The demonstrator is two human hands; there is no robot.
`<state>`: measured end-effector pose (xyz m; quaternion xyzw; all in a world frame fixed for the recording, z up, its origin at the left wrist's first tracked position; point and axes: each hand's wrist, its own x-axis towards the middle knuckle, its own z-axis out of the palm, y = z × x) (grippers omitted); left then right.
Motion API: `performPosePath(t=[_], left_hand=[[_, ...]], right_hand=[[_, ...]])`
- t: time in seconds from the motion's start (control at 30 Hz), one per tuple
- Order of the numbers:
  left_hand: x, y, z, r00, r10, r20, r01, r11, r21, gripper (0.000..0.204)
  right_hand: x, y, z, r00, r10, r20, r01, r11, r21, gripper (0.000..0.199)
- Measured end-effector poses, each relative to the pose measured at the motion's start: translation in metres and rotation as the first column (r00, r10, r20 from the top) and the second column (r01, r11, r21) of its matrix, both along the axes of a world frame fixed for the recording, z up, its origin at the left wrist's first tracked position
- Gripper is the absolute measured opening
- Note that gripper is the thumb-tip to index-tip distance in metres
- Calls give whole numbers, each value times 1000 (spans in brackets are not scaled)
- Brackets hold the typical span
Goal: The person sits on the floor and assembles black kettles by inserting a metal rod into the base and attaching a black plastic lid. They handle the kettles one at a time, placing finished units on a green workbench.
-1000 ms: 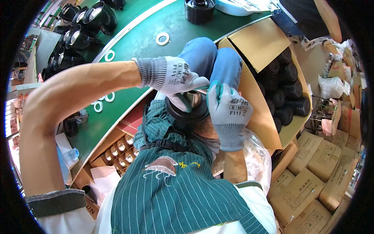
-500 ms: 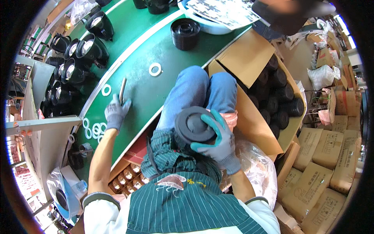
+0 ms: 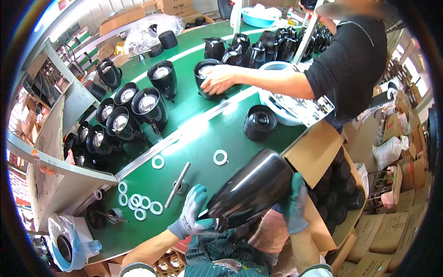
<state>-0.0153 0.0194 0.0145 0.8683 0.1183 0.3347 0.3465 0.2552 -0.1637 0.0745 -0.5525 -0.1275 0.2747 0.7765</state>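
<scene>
A glossy black vacuum jug [image 3: 251,189] lies tilted above my lap, its broad end up to the right. My left hand [image 3: 195,210], in a grey and teal glove, grips its lower left end, where a bit of pale edge shows. My gloved right hand [image 3: 296,205] presses against the broad end, fingers stretched along its side. Just beyond my left hand is a metal rod [image 3: 177,184] on the green table [image 3: 198,161]. Loose white rings [image 3: 145,202] lie left of it, and a single white ring [image 3: 220,157] sits past the jug.
Several open black jugs [image 3: 147,104] with silvery insides stand across the rail. A co-worker's bare hand [image 3: 219,79] touches one. A stack of black round parts [image 3: 260,122] stands ahead, near a blue basin [image 3: 281,115]. An open carton [image 3: 318,147] of black parts is at my right.
The jug has been raised from my lap and tipped sideways. My left hand has come from beside the rod onto it. The view has lifted, bringing the co-worker's arm in.
</scene>
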Motion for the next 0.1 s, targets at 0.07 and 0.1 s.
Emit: performPosePath(t=[0.07,0.1], left_hand=[[11,5,4,983,12,186,64,915,-398,96],[15,13,5,982,11,187,64,919,-389,96]], right_hand=[[-10,45,-19,952,65,-298,-53,998,46,57],[-15,67,-29,861,139,-489,-71,985,156,64]])
